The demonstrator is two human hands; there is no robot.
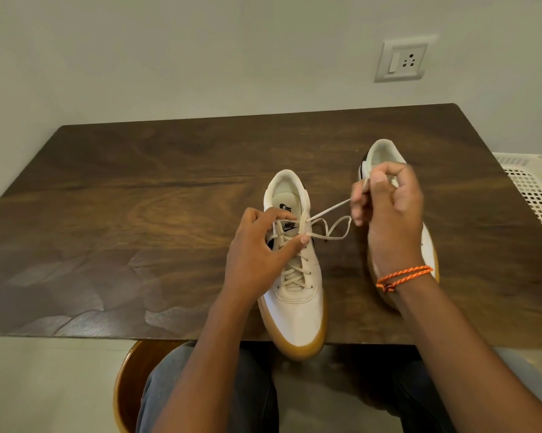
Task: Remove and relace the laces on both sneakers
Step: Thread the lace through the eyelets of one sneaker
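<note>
Two cream sneakers with gum soles stand on a dark wooden table (138, 189), toes toward me. The left sneaker (298, 295) is laced up to its top eyelets. My left hand (257, 254) rests on its tongue area, thumb pressing the cream lace (332, 228) near an upper eyelet, fingers curled over the left lace side. My right hand (385, 204) pinches the lace end, pulled up and to the right, with a loop of lace hanging between. The right sneaker (383, 154) lies mostly hidden behind my right hand and wrist.
A white perforated plastic basket (535, 189) sits off the table's right edge. A wall socket (402, 59) is on the wall behind. A round wooden stool (129, 379) and my knees are below the table's front edge. The left sneaker's toe overhangs that edge.
</note>
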